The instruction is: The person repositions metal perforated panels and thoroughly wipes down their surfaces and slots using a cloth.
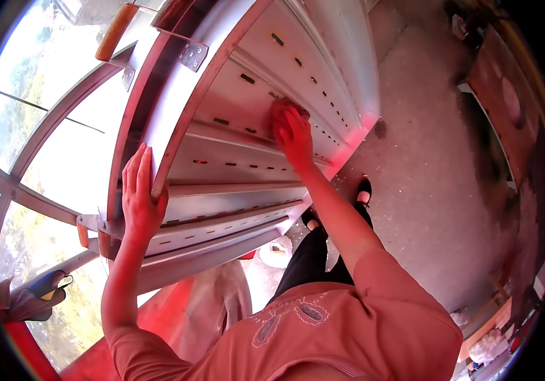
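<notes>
A large pale metal panel (222, 149) with raised ribs and rows of slots stands tilted in front of me. My left hand (140, 197) grips its left edge, fingers lying long on the outer side and the thumb around on the near side. Against the slotted face, my right hand (295, 136) presses a dark reddish wad, perhaps a cloth (280, 113), with the fingers closed over it. Part of the wad is hidden under those fingers.
Left of the panel, a window frame (7, 184) lets in bright light. Wooden-handled fittings (117, 32) stick out at top left. Dark gloves or cloths (34, 298) hang lower left. Concrete floor (425, 171) lies to the right, with a board (504, 101) beyond.
</notes>
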Demonstrator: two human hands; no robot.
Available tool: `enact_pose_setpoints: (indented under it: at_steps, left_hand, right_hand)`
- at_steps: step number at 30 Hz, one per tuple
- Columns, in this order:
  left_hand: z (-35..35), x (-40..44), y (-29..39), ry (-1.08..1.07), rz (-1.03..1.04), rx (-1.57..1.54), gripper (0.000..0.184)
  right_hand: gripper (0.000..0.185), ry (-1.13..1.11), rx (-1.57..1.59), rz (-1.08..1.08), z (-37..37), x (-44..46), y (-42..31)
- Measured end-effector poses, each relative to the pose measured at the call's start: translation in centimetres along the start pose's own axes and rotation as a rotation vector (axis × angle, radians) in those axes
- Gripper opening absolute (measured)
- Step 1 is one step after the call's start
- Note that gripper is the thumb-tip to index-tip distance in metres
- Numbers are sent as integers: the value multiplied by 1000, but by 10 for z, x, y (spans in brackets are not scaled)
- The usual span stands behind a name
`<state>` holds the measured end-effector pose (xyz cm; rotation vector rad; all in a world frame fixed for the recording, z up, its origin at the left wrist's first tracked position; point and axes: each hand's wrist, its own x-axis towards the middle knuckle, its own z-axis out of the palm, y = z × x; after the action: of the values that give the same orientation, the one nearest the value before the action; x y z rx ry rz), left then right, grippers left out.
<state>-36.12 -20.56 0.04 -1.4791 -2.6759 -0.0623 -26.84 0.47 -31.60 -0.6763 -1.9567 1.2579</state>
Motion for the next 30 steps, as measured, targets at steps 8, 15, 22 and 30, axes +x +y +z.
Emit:
enact_pose_setpoints:
  at_steps: [8,15,22,30]
  left_hand:
    - [3,0,0,-28,-26,-4,67]
    - [1,0,0,-27,-10,10,67]
    - [2,0,2,-31,-25,1,68]
    - [2,-1,-1,-35,4,18,70]
  right_hand:
    - [44,84,12,-437,-18,76,-149]
    - [54,9,-167,-168,2,3,-15]
    - [48,152,-5,40,3,31,-67]
    - [45,30,21,-103,-22,31,-43]
